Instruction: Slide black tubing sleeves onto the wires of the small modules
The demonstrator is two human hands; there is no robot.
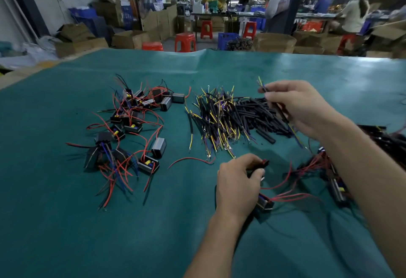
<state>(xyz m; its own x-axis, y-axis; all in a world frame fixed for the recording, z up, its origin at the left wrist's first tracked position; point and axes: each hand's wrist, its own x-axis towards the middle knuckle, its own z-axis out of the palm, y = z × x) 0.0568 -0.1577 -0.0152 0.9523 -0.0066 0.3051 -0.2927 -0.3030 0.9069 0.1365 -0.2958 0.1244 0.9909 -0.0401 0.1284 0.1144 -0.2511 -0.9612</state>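
Observation:
My right hand holds a black tubing sleeve with yellow and blue wires sticking out of both ends, lifted above the pile of loose black sleeves. Lower down, my left hand grips a small black module with red wires trailing to the right; its fingers pinch a dark piece near a red tip. A heap of sleeved yellow-blue wires lies in the middle. A cluster of modules with red wires sits at the left.
A green mat covers the table. More modules with red wires lie under my right forearm, and dark parts lie at the right edge. A loose red wire lies near my left hand. Stools, boxes and a seated person are beyond the table.

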